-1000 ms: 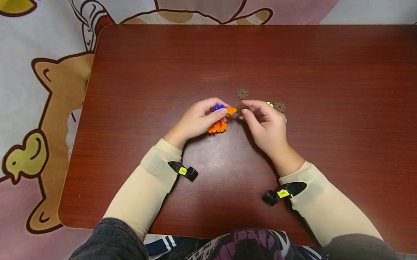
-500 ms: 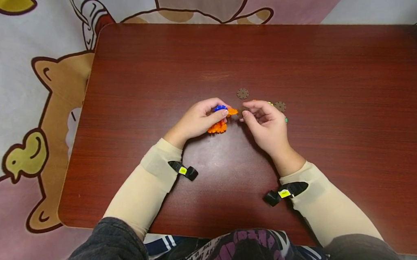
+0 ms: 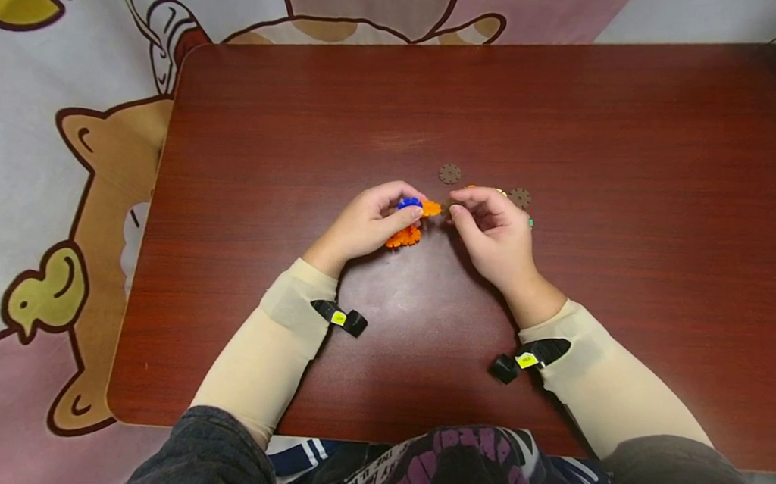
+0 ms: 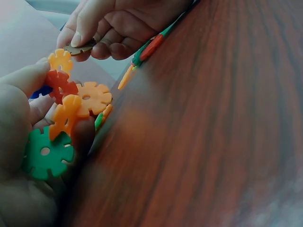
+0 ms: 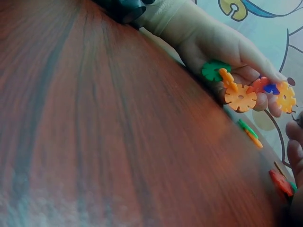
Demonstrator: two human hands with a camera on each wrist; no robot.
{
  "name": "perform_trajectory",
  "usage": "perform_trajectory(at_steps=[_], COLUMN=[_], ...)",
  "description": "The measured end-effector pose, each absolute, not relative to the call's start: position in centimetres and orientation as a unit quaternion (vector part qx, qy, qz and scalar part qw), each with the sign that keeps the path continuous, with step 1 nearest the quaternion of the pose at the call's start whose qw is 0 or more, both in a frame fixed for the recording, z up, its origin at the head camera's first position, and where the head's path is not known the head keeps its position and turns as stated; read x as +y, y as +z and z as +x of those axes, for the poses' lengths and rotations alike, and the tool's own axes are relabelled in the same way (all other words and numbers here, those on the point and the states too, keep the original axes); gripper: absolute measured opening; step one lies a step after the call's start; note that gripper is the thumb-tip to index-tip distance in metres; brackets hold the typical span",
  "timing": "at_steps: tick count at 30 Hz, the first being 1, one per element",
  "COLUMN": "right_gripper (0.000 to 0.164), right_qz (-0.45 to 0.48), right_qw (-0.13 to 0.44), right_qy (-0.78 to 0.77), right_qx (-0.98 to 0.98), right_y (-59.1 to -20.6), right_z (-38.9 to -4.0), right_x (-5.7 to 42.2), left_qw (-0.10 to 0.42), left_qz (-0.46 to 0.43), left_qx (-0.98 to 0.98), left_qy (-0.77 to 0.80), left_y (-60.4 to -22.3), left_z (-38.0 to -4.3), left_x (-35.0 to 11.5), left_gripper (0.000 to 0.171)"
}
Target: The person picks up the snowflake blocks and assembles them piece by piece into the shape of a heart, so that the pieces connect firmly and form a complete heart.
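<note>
In the head view my left hand [image 3: 373, 220] grips a chain of notched plastic discs joined at their slots. The left wrist view shows its green disc [image 4: 53, 163], orange disc [image 4: 100, 100], red disc [image 4: 56, 82] and yellow-orange disc [image 4: 60, 57]; a blue disc [image 3: 410, 202] sits by the thumb. Between thumb and forefinger, my right hand [image 3: 500, 241] pinches a brown notched disc [image 4: 78, 49]. It is held close to the chain's yellow-orange end, a small gap apart. Only the edge of the right hand enters its own wrist view.
On the brown table [image 3: 284, 136], a loose brown disc [image 3: 449, 174] lies beyond the hands. Another brown disc [image 3: 520, 198] lies right of the right hand, with green and yellow pieces partly hidden behind that hand. A red disc [image 5: 281, 182] lies near it too.
Both hands stay nearly in place. The brown disc in the right hand has drawn slightly away from the orange end of the chain and tilted.
</note>
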State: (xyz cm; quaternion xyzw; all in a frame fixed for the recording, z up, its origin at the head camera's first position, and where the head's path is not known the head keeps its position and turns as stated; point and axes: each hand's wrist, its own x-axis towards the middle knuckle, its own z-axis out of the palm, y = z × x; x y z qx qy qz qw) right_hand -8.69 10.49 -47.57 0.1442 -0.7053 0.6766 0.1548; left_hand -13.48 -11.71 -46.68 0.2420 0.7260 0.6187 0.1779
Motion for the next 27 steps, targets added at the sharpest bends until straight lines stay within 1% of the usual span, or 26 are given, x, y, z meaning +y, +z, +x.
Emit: perform_trajectory(at_steps=[16,21,27], right_gripper=[0.015,0.015,0.016], right_qz=[0.136,0.135,0.146], right_qw=[0.158,0.162,0.158], right_qy=[0.644,0.641,0.648], right_qx=[-0.736,-0.738,-0.731], right_y=[-47.51,-47.52,-47.53], right_z=[-8.70,-8.68,-8.68], right_x=[10.61,10.64,10.47], left_qw=[0.180,0.189,0.186], left_qz=[0.255,0.252,0.246], left_qx=[0.709,0.705,0.706], left_qy=[0.632,0.636,0.638], left_y=[-46.81,-46.65,-46.56], left_z=[-13.41,-13.42,-13.38], left_x=[-11.78,-11.74,-11.74], left_gripper=[0.014,0.013,0.012])
